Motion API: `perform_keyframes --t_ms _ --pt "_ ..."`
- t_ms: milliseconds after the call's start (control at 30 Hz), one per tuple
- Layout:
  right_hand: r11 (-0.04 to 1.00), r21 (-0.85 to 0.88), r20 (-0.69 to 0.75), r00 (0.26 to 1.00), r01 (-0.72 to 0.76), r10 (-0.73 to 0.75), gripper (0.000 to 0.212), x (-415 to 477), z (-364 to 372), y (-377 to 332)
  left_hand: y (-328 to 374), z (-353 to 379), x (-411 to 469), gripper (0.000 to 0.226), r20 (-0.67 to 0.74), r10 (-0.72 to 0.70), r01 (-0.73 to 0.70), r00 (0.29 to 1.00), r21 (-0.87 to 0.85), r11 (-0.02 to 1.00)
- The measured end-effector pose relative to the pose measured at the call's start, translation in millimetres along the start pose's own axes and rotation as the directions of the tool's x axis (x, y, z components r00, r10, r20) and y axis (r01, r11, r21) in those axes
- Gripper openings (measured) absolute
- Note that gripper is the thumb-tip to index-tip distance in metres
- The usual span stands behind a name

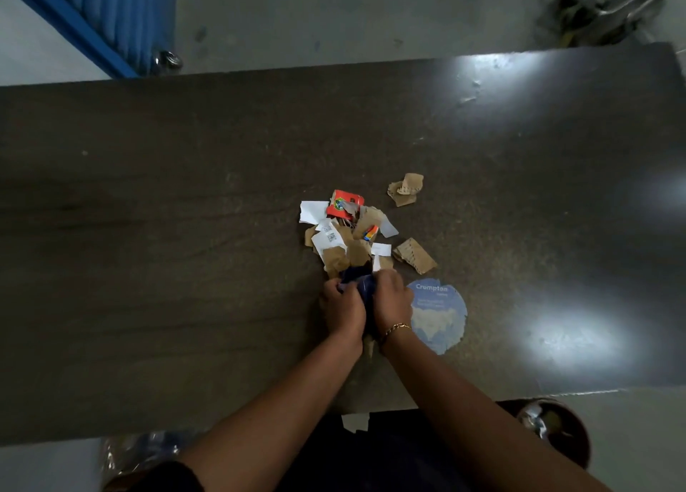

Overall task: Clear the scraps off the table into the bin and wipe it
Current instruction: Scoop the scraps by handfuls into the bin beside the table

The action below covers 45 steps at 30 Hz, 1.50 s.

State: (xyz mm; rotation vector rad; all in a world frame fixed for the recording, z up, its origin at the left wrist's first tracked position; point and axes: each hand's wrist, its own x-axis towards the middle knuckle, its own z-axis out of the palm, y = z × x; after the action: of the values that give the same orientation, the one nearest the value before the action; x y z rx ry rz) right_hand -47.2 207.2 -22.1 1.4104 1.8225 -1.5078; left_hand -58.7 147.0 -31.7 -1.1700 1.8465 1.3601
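A heap of torn scraps (347, 233) lies in the middle of the dark table (148, 231): brown paper, white slips and a red-orange carton piece (343, 204). Two ridged cardboard bits lie apart, one far right of the heap (406, 188), one near right (415, 256). A round blue-and-white disc printed "Crumpton" (440, 315) lies flat beside my right wrist. My left hand (341, 308) and my right hand (389, 298) are pressed together at the heap's near edge, both closed on a dark blue cloth (358, 282). Part of the cloth is hidden between my hands.
A dark round bin (557, 428) with shiny wrappers inside stands on the floor below the table's near right edge. A clear plastic bag (141, 450) lies under the near left edge. Metal chair legs (608, 5) stand beyond the far right edge, a blue panel (111, 16) at far left.
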Motion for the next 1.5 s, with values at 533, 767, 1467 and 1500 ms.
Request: perform_keyframes --t_ms 533,767,1467,1500 --pt "0.926 0.377 0.067 0.997 0.009 -0.037 0.027 -3 -12 -16 16 9 -32 0.026 0.16 -0.062 0.079 0.985 -0.099 0.992" --pt "0.887 0.457 -0.008 0.998 0.065 -0.069 0.024 2 -3 -28 24 13 -14 0.033 0.092 0.088 -0.101 0.992 0.147 0.984" --pt "0.884 -0.198 -0.192 0.867 0.424 -0.459 0.032 60 18 -76 63 -9 28 0.084 -0.131 0.011 -0.026 0.991 -0.109 0.994" --pt "0.888 -0.248 -0.196 0.877 0.388 -0.438 0.037 61 19 -76 64 -5 28 0.073 -0.121 -0.001 -0.014 0.993 -0.119 0.993"
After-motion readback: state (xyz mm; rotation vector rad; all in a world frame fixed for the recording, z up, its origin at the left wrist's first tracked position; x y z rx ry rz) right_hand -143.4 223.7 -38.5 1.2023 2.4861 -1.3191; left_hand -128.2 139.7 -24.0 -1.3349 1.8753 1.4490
